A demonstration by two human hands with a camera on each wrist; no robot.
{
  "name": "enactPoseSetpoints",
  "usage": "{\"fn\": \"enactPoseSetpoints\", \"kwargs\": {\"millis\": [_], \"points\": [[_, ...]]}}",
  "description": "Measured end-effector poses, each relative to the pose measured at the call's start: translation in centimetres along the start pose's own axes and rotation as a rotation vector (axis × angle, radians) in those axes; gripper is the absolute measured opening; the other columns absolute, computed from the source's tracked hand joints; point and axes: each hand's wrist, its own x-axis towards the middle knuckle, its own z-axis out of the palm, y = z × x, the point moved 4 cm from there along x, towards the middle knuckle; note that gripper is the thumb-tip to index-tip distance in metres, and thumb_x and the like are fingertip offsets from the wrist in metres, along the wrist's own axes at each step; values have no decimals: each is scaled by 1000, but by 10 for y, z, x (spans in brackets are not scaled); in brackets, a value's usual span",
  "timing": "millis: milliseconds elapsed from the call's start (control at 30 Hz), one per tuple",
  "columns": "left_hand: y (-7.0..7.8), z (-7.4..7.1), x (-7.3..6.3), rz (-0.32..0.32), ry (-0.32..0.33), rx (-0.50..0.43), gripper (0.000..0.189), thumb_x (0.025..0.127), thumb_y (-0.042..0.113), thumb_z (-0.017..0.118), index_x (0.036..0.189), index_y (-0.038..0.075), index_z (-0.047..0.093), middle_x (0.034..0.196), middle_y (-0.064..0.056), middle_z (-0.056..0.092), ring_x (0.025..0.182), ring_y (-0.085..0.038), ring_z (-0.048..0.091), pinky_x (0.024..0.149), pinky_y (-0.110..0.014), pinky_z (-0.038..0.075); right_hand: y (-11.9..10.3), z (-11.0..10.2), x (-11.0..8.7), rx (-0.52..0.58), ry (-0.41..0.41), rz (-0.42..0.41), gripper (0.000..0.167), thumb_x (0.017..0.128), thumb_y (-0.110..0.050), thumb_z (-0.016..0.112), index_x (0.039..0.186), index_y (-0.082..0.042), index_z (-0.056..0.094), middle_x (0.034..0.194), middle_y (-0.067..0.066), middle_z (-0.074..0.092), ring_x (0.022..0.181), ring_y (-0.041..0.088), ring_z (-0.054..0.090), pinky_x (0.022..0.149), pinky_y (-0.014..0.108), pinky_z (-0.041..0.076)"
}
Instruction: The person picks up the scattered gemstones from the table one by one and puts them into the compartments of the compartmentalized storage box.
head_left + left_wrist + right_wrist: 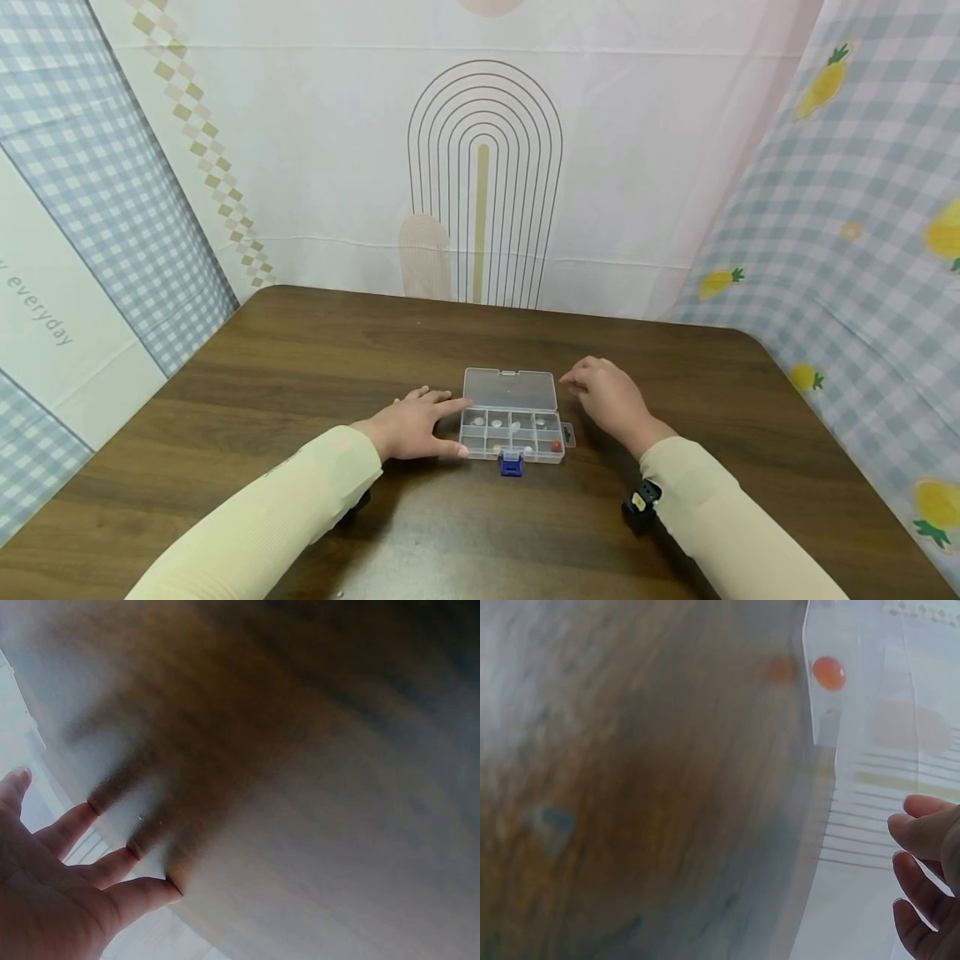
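Note:
A clear plastic compartment box (477,456) lies on the table with its lid (510,390) folded back and a blue latch (511,465) in front. Several small whitish pieces sit in its compartments, and an orange-red bead-like piece (556,446) is in the front right one. My left hand (416,427) rests at the box's left end, thumb and index finger stretched along it; the left wrist view shows its other fingertips on the table. Beside the lid's right edge, my right hand (611,400) hovers with loosely curled fingers; the right wrist view shows nothing held.
The brown wooden table (337,333) runs back to a white patterned cloth (315,167). Checked cloth (862,250) hangs along the right side, and more along the left. A black wrist device (641,505) is strapped at the right wrist.

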Motion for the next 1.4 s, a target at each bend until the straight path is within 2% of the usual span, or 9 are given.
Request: {"fn": "enactPoseSetpoints", "kwargs": {"millis": [400,633,900,1167,1400], "points": [[1,-1,-1,5,2,-1,79,80,69,61,149,38,36,154,-7,34,144,-42,19,106,-68,22,-24,1,-1,-6,-10,-44,15,86,-2,70,98,-7,77,98,4,67,91,22,61,79,39,53],[2,-2,4,-6,5,-3,79,80,69,61,149,38,36,154,-6,34,144,-42,19,106,-67,22,-32,-1,4,27,15,-83,15,85,-3,72,97,-9,77,97,2,67,90,20,61,78,37,53],[3,-3,11,-13,12,-1,79,80,69,61,149,38,36,154,-7,34,143,-42,19,106,-68,23,-44,-3,9,57,6,-152,15,86,-3,72,98,-9,77,99,2,66,92,20,60,77,35,53],[2,-2,7,-4,8,-3,80,80,70,60,149,39,35,154,-7,34,144,-42,19,106,-68,23,-64,-2,3,64,23,-194,15,83,-3,74,97,-9,77,96,0,66,89,18,60,75,34,52],[2,-3,2,4,7,3,81,79,71,60,149,39,35,154,-7,35,143,-43,19,105,-68,24,-81,-1,-1,97,20,-216,15,82,-2,74,94,-10,77,94,-2,66,92,17,60,79,35,53]]}}
